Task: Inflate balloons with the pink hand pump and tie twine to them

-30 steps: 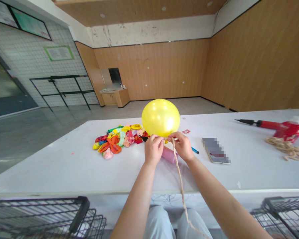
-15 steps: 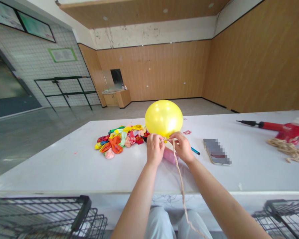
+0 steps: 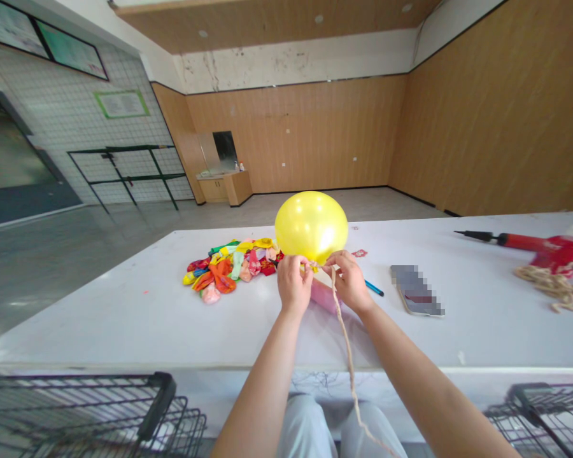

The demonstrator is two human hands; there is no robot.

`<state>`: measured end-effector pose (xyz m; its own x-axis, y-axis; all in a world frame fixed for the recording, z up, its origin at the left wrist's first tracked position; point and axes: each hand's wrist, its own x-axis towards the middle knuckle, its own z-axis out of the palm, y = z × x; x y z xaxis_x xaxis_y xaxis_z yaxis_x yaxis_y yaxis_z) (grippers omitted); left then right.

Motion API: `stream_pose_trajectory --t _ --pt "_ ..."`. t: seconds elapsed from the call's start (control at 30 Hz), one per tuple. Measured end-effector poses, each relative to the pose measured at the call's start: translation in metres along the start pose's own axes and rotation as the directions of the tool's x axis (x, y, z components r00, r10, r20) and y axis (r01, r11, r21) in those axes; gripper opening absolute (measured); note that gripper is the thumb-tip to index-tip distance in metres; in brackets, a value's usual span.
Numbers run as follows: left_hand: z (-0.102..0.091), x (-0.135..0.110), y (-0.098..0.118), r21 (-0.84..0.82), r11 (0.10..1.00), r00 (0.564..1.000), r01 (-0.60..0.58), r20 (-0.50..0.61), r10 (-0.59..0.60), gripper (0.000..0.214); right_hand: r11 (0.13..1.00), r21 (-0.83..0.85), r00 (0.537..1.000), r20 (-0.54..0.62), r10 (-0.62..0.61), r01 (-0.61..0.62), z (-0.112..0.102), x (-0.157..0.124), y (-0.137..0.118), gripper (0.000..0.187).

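A blown-up yellow balloon (image 3: 311, 226) stands over the table just beyond my hands, its neck end toward me. My left hand (image 3: 295, 282) is closed in a pinch at the left of the neck, on the rope as far as I can see. On the other side my right hand (image 3: 347, 278) pinches the beige rope (image 3: 344, 337), which hangs from its fingers over the table edge and down past my lap. A short stretch of rope runs between both hands at the neck. Under my hands lies a pink object (image 3: 325, 296), partly hidden.
Left of my hands is a pile of colourful deflated balloons (image 3: 226, 270). To the right lie a blue pen (image 3: 375, 289), a phone (image 3: 416, 290), a red-and-black pump (image 3: 518, 241), a red bottle (image 3: 564, 253) and a rope heap (image 3: 551, 287). Black wire baskets (image 3: 157, 407) flank my legs.
My left hand has shifted slightly left, away from my right hand, and the balloon has moved a little left with it. The rope between the hands looks more stretched out.
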<state>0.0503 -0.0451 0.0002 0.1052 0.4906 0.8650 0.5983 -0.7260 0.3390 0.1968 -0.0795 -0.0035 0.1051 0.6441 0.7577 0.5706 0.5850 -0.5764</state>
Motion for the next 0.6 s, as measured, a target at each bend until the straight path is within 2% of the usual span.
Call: stream_pose_trajectory --t 0.27,0.43,0.6 --pt "0.0002 -0.0002 -0.0006 -0.053 0.998 1.0 0.018 -0.006 -0.019 0.008 0.999 0.01 0.999 -0.019 0.045 -0.045 -0.0021 -0.0005 0.0002 0.015" --pt "0.0 -0.0016 -0.0021 -0.107 0.992 0.997 0.072 0.034 -0.068 0.005 0.947 0.229 0.975 0.039 0.22 -0.223 0.0014 -0.0029 0.0024 0.022" --pt "0.0058 -0.0042 -0.0086 -0.203 0.956 0.977 0.214 0.038 -0.21 0.005 0.864 0.421 0.961 0.084 0.265 -0.275 0.0066 -0.0037 0.0041 0.026"
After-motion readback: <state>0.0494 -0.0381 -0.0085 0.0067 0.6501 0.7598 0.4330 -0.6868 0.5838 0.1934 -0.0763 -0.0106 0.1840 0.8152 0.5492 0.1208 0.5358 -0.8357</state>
